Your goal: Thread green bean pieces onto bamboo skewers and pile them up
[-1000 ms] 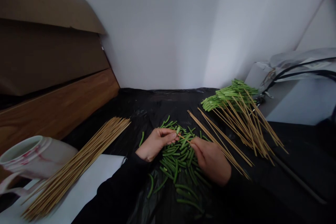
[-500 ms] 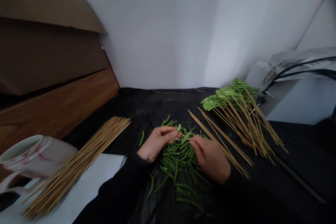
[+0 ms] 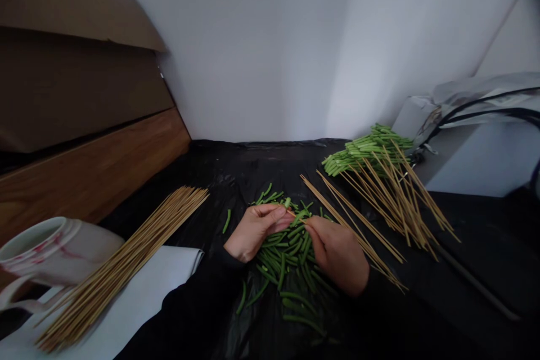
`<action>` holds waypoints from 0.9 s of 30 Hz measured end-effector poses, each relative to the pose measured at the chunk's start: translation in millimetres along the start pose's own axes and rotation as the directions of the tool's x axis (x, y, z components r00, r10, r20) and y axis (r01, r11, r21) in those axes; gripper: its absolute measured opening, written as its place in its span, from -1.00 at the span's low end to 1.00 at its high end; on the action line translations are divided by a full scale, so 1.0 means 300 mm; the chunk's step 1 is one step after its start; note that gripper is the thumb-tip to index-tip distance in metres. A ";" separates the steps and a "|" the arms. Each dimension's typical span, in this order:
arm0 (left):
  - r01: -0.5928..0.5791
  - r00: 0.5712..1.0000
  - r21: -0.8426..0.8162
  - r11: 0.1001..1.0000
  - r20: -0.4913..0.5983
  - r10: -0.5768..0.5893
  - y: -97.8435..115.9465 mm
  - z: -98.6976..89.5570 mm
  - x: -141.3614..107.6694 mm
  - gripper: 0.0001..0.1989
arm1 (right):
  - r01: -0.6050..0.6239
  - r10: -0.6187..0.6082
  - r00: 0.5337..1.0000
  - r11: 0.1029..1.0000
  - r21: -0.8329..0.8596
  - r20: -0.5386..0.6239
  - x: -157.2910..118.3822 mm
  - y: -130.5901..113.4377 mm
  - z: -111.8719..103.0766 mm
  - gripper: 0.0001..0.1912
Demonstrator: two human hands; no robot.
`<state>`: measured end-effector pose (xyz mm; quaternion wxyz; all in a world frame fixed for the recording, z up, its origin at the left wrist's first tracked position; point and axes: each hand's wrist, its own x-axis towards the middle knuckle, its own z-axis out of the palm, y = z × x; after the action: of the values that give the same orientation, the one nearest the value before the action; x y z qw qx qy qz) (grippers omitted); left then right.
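Observation:
My left hand (image 3: 253,230) pinches a short green piece (image 3: 287,202) at the tip of a thin stick. My right hand (image 3: 340,247) has its fingers closed on that same stick (image 3: 295,215), to the right of the left fingertips. Both hands hover over a loose heap of cut green stems (image 3: 278,253) on black plastic sheeting (image 3: 257,166). Just right of the right hand, several bare sticks (image 3: 358,219) lie slanting on the sheeting.
At the left, a bundle of sticks (image 3: 126,259) rests on white paper (image 3: 169,270) beside a mug (image 3: 63,250). Sticks with green pieces threaded on them (image 3: 367,149) are piled at the back right, near a pale box (image 3: 476,160) and black cables (image 3: 476,107).
The hands have stayed almost in place, still on the stick and green piece. The view has shifted very slightly.

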<state>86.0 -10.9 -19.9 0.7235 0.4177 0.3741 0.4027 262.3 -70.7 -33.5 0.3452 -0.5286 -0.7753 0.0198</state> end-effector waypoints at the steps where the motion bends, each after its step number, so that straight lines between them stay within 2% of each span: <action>1: -0.001 1.000 -0.001 1.000 0.005 0.001 0.000 0.001 -0.001 -0.71 | -0.006 0.006 1.000 1.000 0.005 0.013 0.001 -0.001 -0.002 -0.68; 7: 0.003 0.999 0.044 0.999 0.041 -0.005 -0.013 0.013 -0.007 -0.73 | -0.072 0.061 0.994 0.990 0.120 0.093 0.012 0.002 -0.006 -0.70; 16: -0.019 0.999 0.115 0.993 0.051 0.014 -0.019 0.032 -0.007 -0.70 | -0.031 0.029 0.998 0.999 0.035 0.052 0.015 -0.001 -0.004 -0.68; 20: -0.110 0.992 0.226 0.968 -0.032 0.120 0.014 -0.004 0.003 -0.64 | -0.023 0.020 0.999 0.998 -0.057 -0.051 0.019 0.017 -0.022 -0.70; 22: -0.201 0.964 0.324 0.924 -0.101 0.245 0.033 -0.030 0.012 -0.64 | -0.046 0.037 0.994 0.994 -0.095 -0.100 0.021 0.031 -0.028 -0.70; 24: -0.257 0.921 0.481 0.838 -0.141 0.364 0.043 -0.052 0.023 -0.69 | -0.063 0.051 0.992 0.993 -0.104 -0.116 0.020 0.041 -0.030 -0.70; 27: -0.294 0.881 0.699 0.652 -0.066 0.469 0.034 -0.074 0.037 -0.79 | -0.063 0.049 0.993 0.989 -0.131 -0.109 0.018 0.045 -0.028 -0.70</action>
<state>68.3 9.2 -21.0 0.3710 0.6666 0.4809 0.4322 276.8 -63.1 -29.8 0.3486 -0.5724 -0.7404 -0.0509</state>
